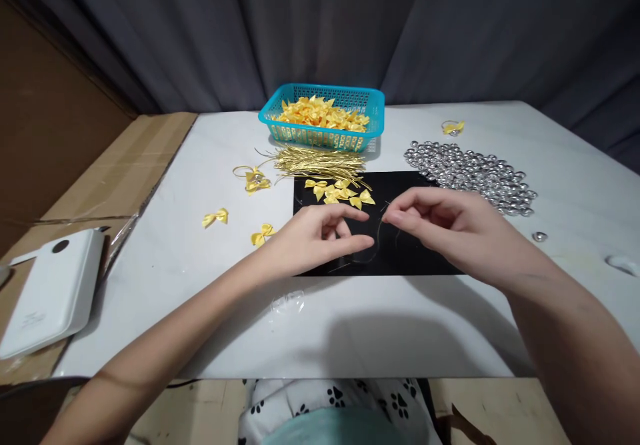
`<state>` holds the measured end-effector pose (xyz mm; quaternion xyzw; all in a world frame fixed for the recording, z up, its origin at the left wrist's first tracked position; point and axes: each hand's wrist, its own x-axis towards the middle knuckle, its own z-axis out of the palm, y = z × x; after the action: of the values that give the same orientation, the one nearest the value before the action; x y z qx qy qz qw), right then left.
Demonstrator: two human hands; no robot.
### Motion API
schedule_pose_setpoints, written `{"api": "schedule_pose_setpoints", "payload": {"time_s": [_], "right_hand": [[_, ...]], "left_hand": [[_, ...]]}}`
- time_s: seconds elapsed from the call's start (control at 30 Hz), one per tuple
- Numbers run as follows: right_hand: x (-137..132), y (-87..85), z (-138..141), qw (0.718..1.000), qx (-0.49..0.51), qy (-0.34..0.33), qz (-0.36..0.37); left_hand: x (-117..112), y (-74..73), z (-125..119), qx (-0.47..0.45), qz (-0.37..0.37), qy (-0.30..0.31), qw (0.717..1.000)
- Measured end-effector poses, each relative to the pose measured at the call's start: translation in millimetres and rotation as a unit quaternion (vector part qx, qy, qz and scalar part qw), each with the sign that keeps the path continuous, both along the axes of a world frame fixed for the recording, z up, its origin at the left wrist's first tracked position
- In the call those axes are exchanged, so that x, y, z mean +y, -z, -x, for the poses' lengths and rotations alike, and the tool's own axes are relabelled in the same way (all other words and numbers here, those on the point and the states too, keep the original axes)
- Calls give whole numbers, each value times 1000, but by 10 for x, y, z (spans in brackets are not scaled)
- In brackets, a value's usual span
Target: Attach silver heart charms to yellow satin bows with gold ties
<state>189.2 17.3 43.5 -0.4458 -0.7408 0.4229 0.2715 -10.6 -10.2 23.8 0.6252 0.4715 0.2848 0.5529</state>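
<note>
Over the black mat [415,262], my right hand [460,228] pinches a thin thread [379,237] between thumb and forefinger. The thread hangs in a curve toward the mat; whether a needle is at its end is too small to tell. Just left of it, my left hand [310,240] is open, with thumb and forefinger apart and nothing between them. Several small yellow ribbon bows [338,192] lie on the mat's back part, beyond my left fingers. Loose silver heart-shaped beads [473,173] spread behind my right hand, and one single bead [539,236] lies to its right.
A blue basket [267,117] of yellow bows stands at the back, with gold cords [320,163] before it. Left are a bow with a gold loop [257,180] and loose bows [215,217]. Another looped bow [453,128] lies back right. A white power bank [53,292] rests on cardboard.
</note>
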Motion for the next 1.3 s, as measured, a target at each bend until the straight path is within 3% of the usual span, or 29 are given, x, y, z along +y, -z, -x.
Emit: {"api": "schedule_pose_setpoints", "payload": {"time_s": [0.13, 0.4, 0.53, 0.6, 0.73, 0.83, 0.97, 1.1, 1.2, 1.3], "right_hand": [[1, -22, 25, 1000, 21, 5, -15], [-39, -21, -44, 997, 51, 13, -53], [-11, -28, -82, 994, 25, 39, -103], [6, 0, -103, 993, 7, 47, -110], [4, 119, -104, 997, 14, 15, -71], [-19, 198, -49, 998, 44, 6, -43], [-30, 230, 7, 997, 68, -15, -29], [-33, 243, 0, 997, 78, -9, 4], [-62, 278, 25, 989, 133, 31, 60], [-107, 322, 96, 960, 227, 38, 160]], "left_hand": [[20, -65, -59, -29, 21, 50, 998], [139, -60, -195, -62, 12, 0, 998], [147, -81, -200, -77, 13, 80, 994], [138, -88, -182, -100, -8, 75, 992], [135, -64, -156, -143, -110, -12, 984], [141, -35, -149, -159, -150, -31, 975], [125, -21, -139, -173, -123, 0, 977], [96, -24, -142, -166, -105, -24, 980], [89, -26, -150, -164, -86, -42, 982], [96, -28, -153, -170, -76, -53, 981]]}}
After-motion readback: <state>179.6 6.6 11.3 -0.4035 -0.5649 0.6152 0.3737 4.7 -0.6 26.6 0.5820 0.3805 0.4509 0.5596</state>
